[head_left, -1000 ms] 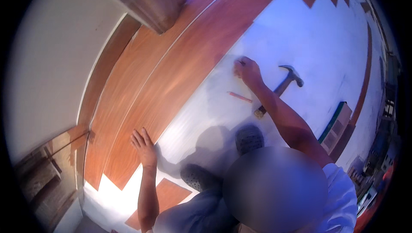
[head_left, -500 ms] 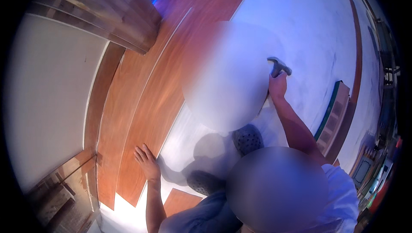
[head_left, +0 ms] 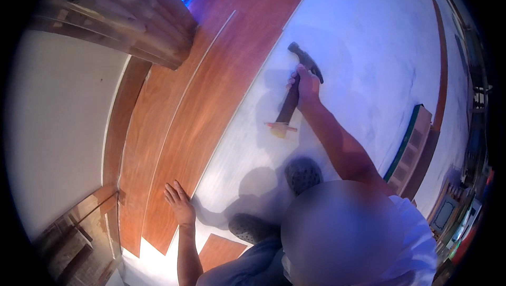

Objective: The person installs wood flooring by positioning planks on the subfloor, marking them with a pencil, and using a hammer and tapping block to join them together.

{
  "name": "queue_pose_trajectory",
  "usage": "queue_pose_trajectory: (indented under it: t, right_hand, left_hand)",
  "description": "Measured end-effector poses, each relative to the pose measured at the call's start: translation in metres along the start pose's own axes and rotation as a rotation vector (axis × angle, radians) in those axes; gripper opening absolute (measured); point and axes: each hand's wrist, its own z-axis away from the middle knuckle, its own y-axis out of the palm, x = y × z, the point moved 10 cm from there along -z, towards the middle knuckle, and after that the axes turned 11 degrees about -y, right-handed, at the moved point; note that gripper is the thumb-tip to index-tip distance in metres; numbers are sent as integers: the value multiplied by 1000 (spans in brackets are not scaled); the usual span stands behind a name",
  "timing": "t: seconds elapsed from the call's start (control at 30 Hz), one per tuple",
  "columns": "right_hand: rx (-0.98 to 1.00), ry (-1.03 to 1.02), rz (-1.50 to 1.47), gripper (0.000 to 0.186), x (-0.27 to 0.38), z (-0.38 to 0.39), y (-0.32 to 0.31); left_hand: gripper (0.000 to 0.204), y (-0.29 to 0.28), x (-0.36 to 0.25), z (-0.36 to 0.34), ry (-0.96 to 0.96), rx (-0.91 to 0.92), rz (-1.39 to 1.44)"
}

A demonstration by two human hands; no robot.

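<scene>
Head view, looking down: reddish-brown laminate planks (head_left: 211,91) laid across the left half of a floor, pale white underlay (head_left: 379,59) bare across the right half, staggered plank ends showing at the top and at the bottom edge. White wall (head_left: 58,128) at far left, with a brown baseboard running along it. Stack of wooden boards (head_left: 121,27) at upper left, resting over the planks.

Right hand (head_left: 305,83) stretched out over the underlay, fingers wrapped tight round a hammer (head_left: 292,93) near its dark head, handle slanting down and left toward the plank edge. Pencil (head_left: 280,125) lying flat on the underlay, just at the handle's pale lower end; touching or not, cannot tell.

Left hand (head_left: 179,204) pressed flat on the edge of the outermost plank, fingers spread and straight, gripping nothing.

Two dark perforated clogs (head_left: 304,172) on the underlay between the arms, one near the right forearm, the other lower by the blue trouser leg. White sleeve at lower right. Long narrow block with a green edge (head_left: 411,146) lying on the underlay to the right, well apart from the hammer. Clutter along the far right rim, too blurred to tell.
</scene>
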Motion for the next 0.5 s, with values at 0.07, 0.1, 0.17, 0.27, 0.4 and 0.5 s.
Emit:
queue_pose_trajectory:
  t: [0.07,0.1,0.17,0.27,0.4,0.5]
  right_hand:
    - [-19,-34,5,17,-13,-3,2]
    - [-27,-47,5,17,-18,-3,6]
    - [-56,-30,-16,16,-28,-4,13]
    - [-13,4,-2,14,-31,-5,27]
    - [40,7,18,13,-24,-4,26]
    - [-77,-59,70,14,-19,-3,17]
  left_hand:
    - [68,3,1,0,8,-8,-23]
    - [67,2,2,0,9,-13,-37]
    - [66,0,3,0,10,-21,-44]
    - [65,-3,1,1,10,-22,-27]
    - [65,-3,1,3,7,-38,-15]
    - [66,0,-2,2,13,-60,-23]
